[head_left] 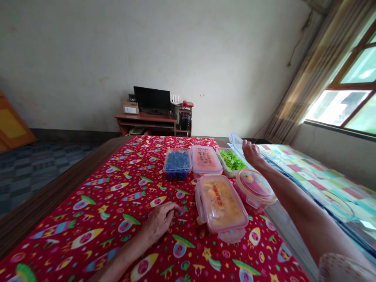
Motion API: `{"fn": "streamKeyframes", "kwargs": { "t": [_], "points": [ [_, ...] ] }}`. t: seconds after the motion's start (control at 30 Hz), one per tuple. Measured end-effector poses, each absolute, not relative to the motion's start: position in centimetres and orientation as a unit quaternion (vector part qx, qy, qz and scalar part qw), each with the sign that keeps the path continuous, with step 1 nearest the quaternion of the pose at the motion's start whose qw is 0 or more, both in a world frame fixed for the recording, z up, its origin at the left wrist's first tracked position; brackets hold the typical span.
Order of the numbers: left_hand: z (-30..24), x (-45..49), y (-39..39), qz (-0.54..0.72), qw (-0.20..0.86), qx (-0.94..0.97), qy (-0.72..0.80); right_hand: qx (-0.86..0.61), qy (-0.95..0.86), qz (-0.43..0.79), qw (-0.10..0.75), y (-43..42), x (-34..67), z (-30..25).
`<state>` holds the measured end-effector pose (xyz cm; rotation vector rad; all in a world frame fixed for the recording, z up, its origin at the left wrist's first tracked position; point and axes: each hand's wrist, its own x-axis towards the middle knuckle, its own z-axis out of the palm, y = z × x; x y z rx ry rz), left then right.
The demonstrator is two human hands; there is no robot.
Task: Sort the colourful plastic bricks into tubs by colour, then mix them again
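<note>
At the far right of the group, my right hand point(251, 151) grips the edge of a clear, blue-edged lid point(235, 141), tilted up beside a food container point(225, 166). Green leafy pieces point(231, 159) fill that container, its top uncovered. My left hand point(165, 217) rests on the red patterned tablecloth point(129, 203), loosely bent, holding nothing. Nearest to it is a pink-rimmed box point(221, 203) with yellowish pieces inside. Beside that box sits a round lidded container point(255, 186) with reddish contents. Behind are a lidded box point(206, 159) of pinkish contents and a box of dark blue pieces point(177, 160).
Against the far wall stands a brown desk point(147, 118) with a monitor point(152, 100), a small carton point(130, 107) and a red telephone point(185, 104). To the right lies a surface with a checked, colourful cover point(311, 172), below a curtain point(305, 74) and a window point(352, 84).
</note>
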<state>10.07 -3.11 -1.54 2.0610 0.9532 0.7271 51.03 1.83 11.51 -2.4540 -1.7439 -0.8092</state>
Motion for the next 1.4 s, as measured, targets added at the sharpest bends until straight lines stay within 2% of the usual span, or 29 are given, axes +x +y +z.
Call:
{"fn": "streamKeyframes", "kwargs": {
  "t": [0.27, 0.47, 0.6, 0.73, 0.83, 0.93, 1.03, 1.13, 1.2, 1.33, 1.4],
  "points": [
    [-1.4, 10.1, -3.3, 0.277, 0.431, 0.765, 0.389, -0.790, -0.547, -0.277, 0.018, 1.7, 51.7, 12.0],
    [-2.0, 10.0, -3.1, 0.271, 0.415, 0.777, 0.387, -0.766, -0.589, -0.256, -0.011, 2.6, 51.9, 11.1],
    [-2.3, 9.8, -3.1, 0.259, 0.437, 0.771, 0.384, -0.774, -0.574, -0.265, 0.026, 3.3, 51.8, 12.1],
    [-1.3, 9.6, -2.7, 0.272, 0.471, 0.751, 0.374, -0.798, -0.511, -0.280, 0.154, 3.3, 51.9, 15.4],
    [0.8, 10.0, -1.8, 0.348, 0.475, 0.725, 0.358, -0.769, -0.489, -0.238, 0.337, 2.8, 51.0, 17.8],
    [3.5, 11.2, -0.9, 0.435, 0.531, 0.646, 0.335, -0.675, -0.490, -0.071, 0.547, 1.9, 47.9, 18.1],
    [6.0, 12.7, -1.4, 0.494, 0.630, 0.533, 0.275, -0.562, -0.514, 0.124, 0.636, -0.2, 42.7, 15.7],
    [8.0, 13.4, -3.4, 0.504, 0.704, 0.453, 0.210, -0.492, -0.538, 0.262, 0.633, -3.3, 37.3, 12.0],
    [8.8, 13.2, -4.5, 0.522, 0.713, 0.408, 0.231, -0.476, -0.556, 0.323, 0.600, -5.0, 34.9, 10.0],
    [9.7, 11.5, -4.0, 0.576, 0.673, 0.321, 0.335, -0.486, -0.606, 0.387, 0.496, -4.8, 34.2, 8.8],
    [10.1, 10.2, -2.7, 0.593, 0.659, 0.305, 0.349, -0.519, -0.644, 0.362, 0.429, -2.9, 35.0, 9.3]
  ]
}}
